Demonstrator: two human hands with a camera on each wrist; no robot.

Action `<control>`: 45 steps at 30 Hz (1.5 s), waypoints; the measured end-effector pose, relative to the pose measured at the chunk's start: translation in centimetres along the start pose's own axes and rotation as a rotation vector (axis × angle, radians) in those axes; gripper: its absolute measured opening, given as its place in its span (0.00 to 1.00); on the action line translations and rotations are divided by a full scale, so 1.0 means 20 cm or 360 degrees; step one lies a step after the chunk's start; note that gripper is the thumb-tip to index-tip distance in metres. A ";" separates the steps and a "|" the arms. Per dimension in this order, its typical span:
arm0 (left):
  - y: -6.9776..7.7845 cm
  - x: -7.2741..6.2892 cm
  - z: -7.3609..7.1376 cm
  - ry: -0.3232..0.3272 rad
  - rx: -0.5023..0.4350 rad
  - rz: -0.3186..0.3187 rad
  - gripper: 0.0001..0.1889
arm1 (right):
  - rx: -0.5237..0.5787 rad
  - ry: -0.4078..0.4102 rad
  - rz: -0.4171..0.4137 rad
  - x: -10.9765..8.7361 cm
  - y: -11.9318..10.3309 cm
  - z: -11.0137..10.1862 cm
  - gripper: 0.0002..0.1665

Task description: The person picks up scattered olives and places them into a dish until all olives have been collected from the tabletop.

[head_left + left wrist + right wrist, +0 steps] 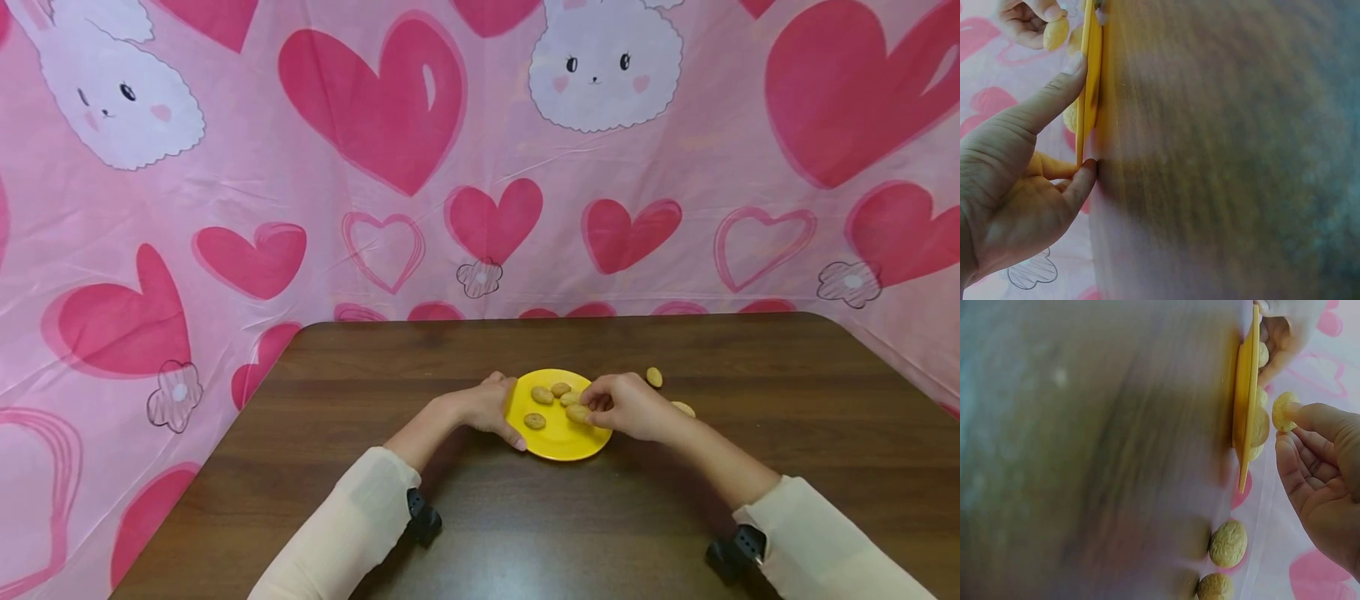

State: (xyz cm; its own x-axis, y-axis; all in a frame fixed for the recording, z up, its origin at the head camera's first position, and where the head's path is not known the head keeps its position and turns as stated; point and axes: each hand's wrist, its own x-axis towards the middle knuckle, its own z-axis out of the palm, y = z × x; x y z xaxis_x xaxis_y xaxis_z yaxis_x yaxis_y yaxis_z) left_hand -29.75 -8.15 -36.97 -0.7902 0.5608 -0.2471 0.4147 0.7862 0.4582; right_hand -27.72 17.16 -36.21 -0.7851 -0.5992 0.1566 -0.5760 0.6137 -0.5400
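Held piece [577, 413]: one, oval, yellow-tan, surface lightly mottled. Position: above the right part of the plate [557, 443], apart from its rim in the right wrist view. Right hand [633, 408]: thumb and fingers pinch the held piece; palm off the desk [360, 375].

Plate: one, round, plain yellow, shallow, with a thin rim; lies flat on the desk. Left hand [489, 407]: grips the plate at its left side, thumb at the near rim, other fingers round the left and far rim.

Plate pieces [542, 395]: four, oval, tan to yellow-brown, low on the plate; three toward its far half, one nearer the thumb of the left hand.

Desk pieces [654, 377]: two, oval, yellow-tan, visibly wrinkled in the right wrist view; both to the right of the plate, one just beyond the right hand, the other partly hidden behind it.

Desk: dark brown wood grain, far corners rounded. A strip of wood runs between plate and far edge; broader stretches lie to left and right, and toward the viewer between the forearms. Side edges stand well apart from the plate. Cloth [487, 108]: pink, printed with hearts and rabbits, hangs behind the far edge.
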 end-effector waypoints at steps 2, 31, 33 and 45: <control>0.00 0.00 0.00 0.0002 -0.0003 -0.0001 0.51 | -0.0006 -0.0006 -0.0004 0.00 -0.01 0.01 0.09; 0.01 0.00 0.00 -0.0005 0.0000 -0.0025 0.51 | -0.0083 -0.0190 -0.0042 0.03 -0.09 0.09 0.06; 0.01 0.00 0.00 -0.0001 0.0004 -0.0018 0.51 | -0.0089 -0.0194 -0.0038 0.03 -0.09 0.09 0.06; 0.01 0.00 0.00 0.0015 -0.0003 -0.0010 0.50 | -0.0090 -0.0199 -0.0029 0.02 -0.09 0.08 0.07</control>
State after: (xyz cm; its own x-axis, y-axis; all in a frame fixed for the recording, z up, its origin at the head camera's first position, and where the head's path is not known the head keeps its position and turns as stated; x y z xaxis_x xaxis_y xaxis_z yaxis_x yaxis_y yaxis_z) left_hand -29.58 -7.99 -36.77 -0.7969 0.5535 -0.2419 0.4091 0.7891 0.4582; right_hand -26.69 14.92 -36.56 -0.7421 -0.6676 0.0600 -0.6046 0.6280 -0.4899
